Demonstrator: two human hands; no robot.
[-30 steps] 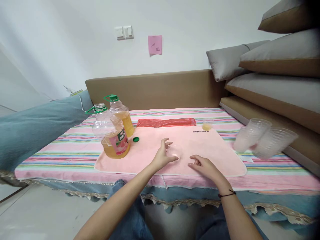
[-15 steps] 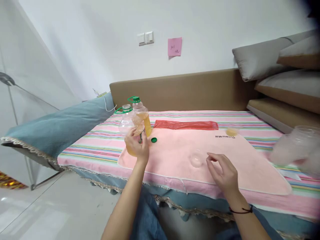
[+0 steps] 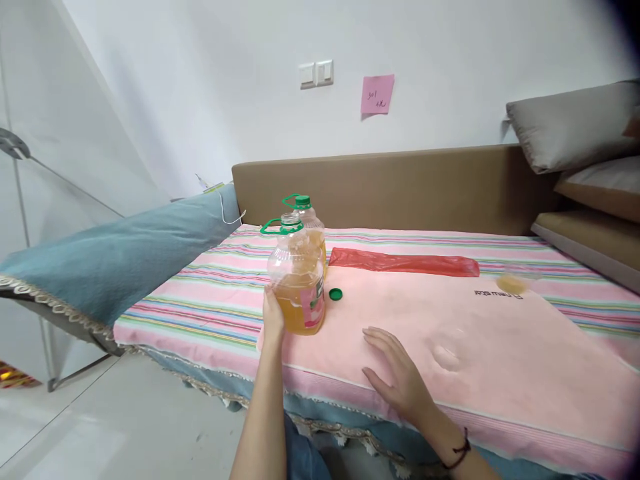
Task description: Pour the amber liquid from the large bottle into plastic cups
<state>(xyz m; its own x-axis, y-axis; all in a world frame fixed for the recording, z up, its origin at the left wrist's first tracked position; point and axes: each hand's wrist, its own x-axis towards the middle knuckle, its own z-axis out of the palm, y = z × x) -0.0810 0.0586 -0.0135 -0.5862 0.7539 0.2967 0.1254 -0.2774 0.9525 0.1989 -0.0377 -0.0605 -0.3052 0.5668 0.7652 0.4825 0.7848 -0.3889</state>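
Two bottles (image 3: 299, 293), pink mat (image 3: 395, 298), white wall (image 3: 450, 60)

Left grip (image 3: 273, 313) stands upright, forearm (image 3: 264, 407) extended; right grip (image 3: 399, 373) is loosely spread, thumb (image 3: 379, 384) apart.

Our left hand (image 3: 273, 312) and right hand (image 3: 399, 375) are bare, with slim fingers, and so are the left forearm (image 3: 264, 413) and the right forearm (image 3: 437, 433), as far as we can see them. Just above our right wrist we wear a thin, dark bracelet (image 3: 461, 454), cord-like, with a small knot and a short loose end. Lower down, we have on blue jeans (image 3: 304, 455), softly creased, partly cut off by the bottom edge.
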